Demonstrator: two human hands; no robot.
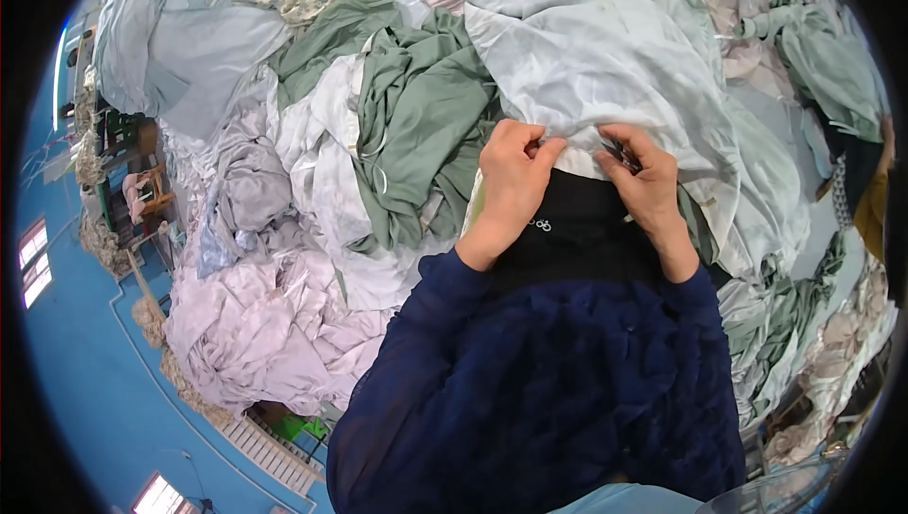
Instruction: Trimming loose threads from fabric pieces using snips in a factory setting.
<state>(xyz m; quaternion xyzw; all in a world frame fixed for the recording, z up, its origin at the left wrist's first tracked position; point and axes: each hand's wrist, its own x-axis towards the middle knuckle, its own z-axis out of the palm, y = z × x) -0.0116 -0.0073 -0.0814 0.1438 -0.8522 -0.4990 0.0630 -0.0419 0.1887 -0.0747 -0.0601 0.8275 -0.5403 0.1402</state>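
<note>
A large pale grey-blue cloth (605, 60) spreads out in front of me, its near edge drawn up to my waist. My left hand (515, 174) is closed, thumb and forefinger pinching that edge. To its right, my right hand (648, 174) curls closed at the same hem, around a small dark metal tool (617, 149) that looks like thread snips. The fingers hide most of this tool. Between the hands a strip of white hem (579, 162) shows against my black apron (567, 230).
Green cloth (426, 107) and white cloth (322, 150) lie heaped to the left. Nearer is a pile of pale pink fabric (274, 325). More green fabric (828, 69) hangs at the far right, close to another person's mustard sleeve (875, 211). A blue floor (123, 391) shows at left.
</note>
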